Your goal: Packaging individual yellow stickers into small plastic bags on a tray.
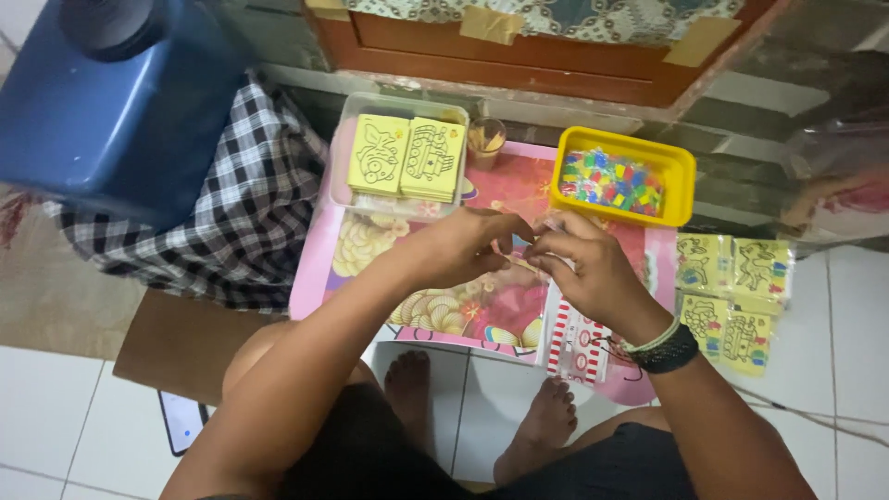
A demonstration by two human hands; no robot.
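Both hands (528, 250) meet beside two yellow cards (407, 157).

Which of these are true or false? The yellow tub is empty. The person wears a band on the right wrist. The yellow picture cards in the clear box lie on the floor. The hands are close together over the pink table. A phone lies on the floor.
1. The yellow tub is empty. False: it holds many small colourful packets.
2. The right hand has a band on its wrist. True: a dark wristband shows there.
3. The clear box of yellow cards lies on the floor. False: it sits on the pink table.
4. The left hand and right hand are close together above the table. True.
5. A phone lies on the floor. True, beside the person's leg.
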